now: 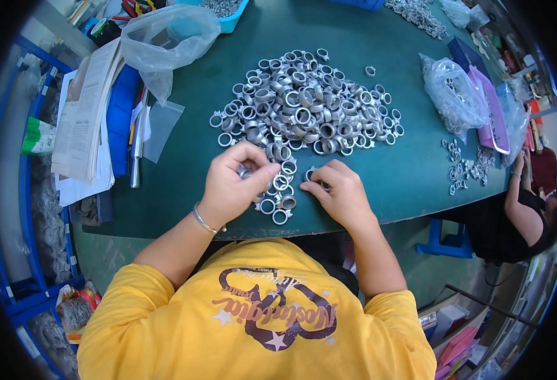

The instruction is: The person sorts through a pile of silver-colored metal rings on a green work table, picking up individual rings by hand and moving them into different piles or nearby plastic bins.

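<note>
A large heap of grey metal rings (329, 107), each with a small lug, lies on the green tabletop in front of me. My left hand (237, 183) is closed, its fingers curled around metal rings at the near left side of the heap. Thumb and fingers of my right hand (332, 190) pinch a metal ring (310, 173) just above the table. Between the two hands runs a narrow strip of loose rings (281, 183), reaching toward the front edge.
A clear plastic bag (164, 47), papers (88, 114) and a blue bin (123, 114) stand at the left. To the right are a bagged batch of parts (453, 95), a purple tray (489, 111) and smaller loose rings (456, 168). Another person (513, 215) sits at far right, near a blue stool (445, 240).
</note>
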The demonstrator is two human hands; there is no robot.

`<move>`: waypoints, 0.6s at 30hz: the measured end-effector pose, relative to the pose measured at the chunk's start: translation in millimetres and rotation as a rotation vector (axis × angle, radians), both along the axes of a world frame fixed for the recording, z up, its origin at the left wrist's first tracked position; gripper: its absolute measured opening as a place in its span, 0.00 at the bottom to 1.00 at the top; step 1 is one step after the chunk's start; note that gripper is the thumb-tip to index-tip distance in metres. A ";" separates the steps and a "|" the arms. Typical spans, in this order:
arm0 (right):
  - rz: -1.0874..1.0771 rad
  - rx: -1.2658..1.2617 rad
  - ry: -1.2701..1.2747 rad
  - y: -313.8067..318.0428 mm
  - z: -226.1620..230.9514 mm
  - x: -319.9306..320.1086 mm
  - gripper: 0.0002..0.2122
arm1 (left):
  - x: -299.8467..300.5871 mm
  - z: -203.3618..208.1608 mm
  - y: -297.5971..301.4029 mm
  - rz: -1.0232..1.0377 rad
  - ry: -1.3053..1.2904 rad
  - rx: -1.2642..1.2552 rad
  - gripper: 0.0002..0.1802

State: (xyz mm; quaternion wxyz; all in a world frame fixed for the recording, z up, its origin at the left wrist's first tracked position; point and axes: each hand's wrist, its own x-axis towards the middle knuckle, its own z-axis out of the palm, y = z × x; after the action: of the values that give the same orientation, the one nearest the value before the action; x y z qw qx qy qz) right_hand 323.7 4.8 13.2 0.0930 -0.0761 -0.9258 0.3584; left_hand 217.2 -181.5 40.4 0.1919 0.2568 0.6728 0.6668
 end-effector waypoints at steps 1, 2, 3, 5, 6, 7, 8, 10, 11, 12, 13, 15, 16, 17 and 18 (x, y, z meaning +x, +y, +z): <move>0.002 0.003 0.001 2.1 -1.3 3.0 0.07 | 0.0 -2.8 2.1 0.006 0.219 -0.070 0.06; 0.028 -0.146 0.086 3.8 -2.3 6.0 0.06 | -0.6 -0.5 4.4 -0.027 0.398 -0.178 0.06; 0.054 -0.296 0.170 4.0 -2.6 8.6 0.06 | -1.4 -3.2 7.5 -0.078 0.514 -0.206 0.08; 0.058 -0.337 0.221 1.5 0.5 16.2 0.07 | 0.4 -1.9 15.7 -0.151 0.661 -0.402 0.07; 0.064 -0.385 0.274 0.2 1.9 19.2 0.08 | -1.1 -4.8 18.8 -0.150 0.659 -0.397 0.07; 0.065 -0.381 0.272 -1.0 2.3 21.5 0.08 | -3.3 -10.6 22.3 -0.175 0.730 -0.493 0.08; 0.076 -0.397 0.321 -2.5 2.7 23.2 0.08 | -4.9 -14.0 24.8 -0.199 0.800 -0.590 0.08; 0.092 -0.425 0.396 -4.0 3.0 26.2 0.08 | -6.9 -15.2 25.8 -0.212 0.789 -0.580 0.08; 0.091 -0.425 0.395 -3.9 2.4 26.9 0.08 | -7.5 -16.1 25.1 -0.228 0.780 -0.574 0.08; 0.094 -0.459 0.415 -3.7 1.5 27.6 0.08 | -7.6 -17.8 23.2 -0.214 0.781 -0.526 0.07; 0.097 -0.495 0.436 -3.5 0.4 28.1 0.08 | -7.6 -15.0 21.9 -0.217 0.780 -0.526 0.07; 0.094 -0.530 0.434 -2.7 -0.1 28.7 0.08 | -7.2 -6.5 18.9 -0.208 0.539 -0.274 0.07; 0.095 -0.567 0.432 -2.9 -0.1 28.6 0.07 | -7.3 -8.1 14.3 -0.214 0.513 -0.215 0.07; 0.094 -0.569 0.431 -2.9 0.3 28.7 0.07 | -4.7 -7.0 11.7 -0.215 0.511 -0.217 0.07; 0.098 -0.606 0.428 -2.8 0.9 28.9 0.07 | -1.0 -4.1 9.0 -0.234 0.290 -0.121 0.06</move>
State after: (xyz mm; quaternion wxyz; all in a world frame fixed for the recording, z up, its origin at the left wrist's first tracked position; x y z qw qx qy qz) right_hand 352.6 1.9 14.2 0.2404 0.0210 -0.7398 0.6280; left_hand 216.2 -172.5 36.3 0.1842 0.4147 0.6977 0.5544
